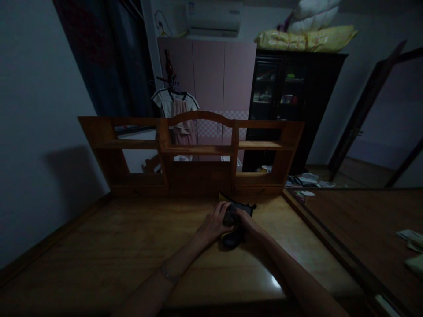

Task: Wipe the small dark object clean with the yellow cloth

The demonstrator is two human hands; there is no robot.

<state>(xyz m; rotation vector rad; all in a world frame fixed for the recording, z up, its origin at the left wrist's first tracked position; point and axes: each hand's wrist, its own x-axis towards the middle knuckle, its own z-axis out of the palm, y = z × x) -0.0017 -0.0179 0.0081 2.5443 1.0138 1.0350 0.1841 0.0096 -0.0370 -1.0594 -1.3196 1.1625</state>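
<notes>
Both my hands meet over the desk (158,237), right of its middle. My left hand (214,220) curls its fingers around a small dark rounded object (229,216), whose kind is too dim to make out. My right hand (247,221) closes on the same object from the other side, its fingertips partly hidden. Beneath and behind the hands lies a flat black pouch-like piece (246,208) with a yellowish edge. Closer to me, a smooth black rounded piece (232,239) rests on the desktop. Whether these two dark pieces are joined is hidden by my hands.
A wooden shelf unit (198,150) rises along the desk's back edge. The wall (49,132) bounds the left side. Beyond the raised right edge, a brown wooden surface (360,220) holds papers (411,240). Farther back stand pink wardrobes (208,75) and a dark cabinet (317,88).
</notes>
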